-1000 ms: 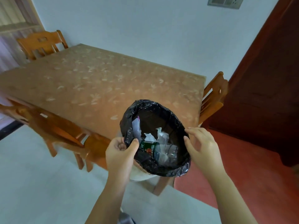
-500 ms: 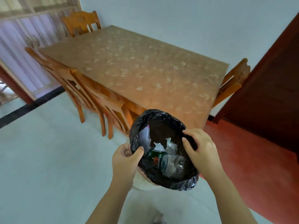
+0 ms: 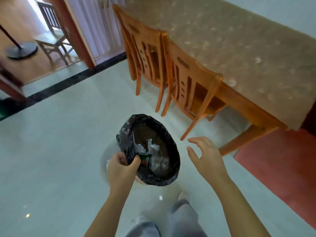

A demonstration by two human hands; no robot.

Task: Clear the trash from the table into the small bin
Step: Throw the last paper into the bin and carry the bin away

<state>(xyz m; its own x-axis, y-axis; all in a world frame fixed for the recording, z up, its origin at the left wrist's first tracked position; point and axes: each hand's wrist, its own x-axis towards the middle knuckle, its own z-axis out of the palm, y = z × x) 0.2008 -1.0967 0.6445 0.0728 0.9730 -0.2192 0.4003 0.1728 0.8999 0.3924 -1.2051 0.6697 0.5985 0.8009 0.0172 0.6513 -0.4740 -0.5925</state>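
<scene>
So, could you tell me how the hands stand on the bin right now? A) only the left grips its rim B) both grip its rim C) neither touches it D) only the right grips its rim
A: the left hand pinches the bin at its rim, while the right hand hangs open beside it.

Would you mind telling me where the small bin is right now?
In the head view the bin sits low and centre, held by its rim in the left hand above the floor, with the open right hand beside it and the chairs behind.

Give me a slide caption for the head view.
Left hand grips lined bin of trash; right hand open beside it.
</scene>
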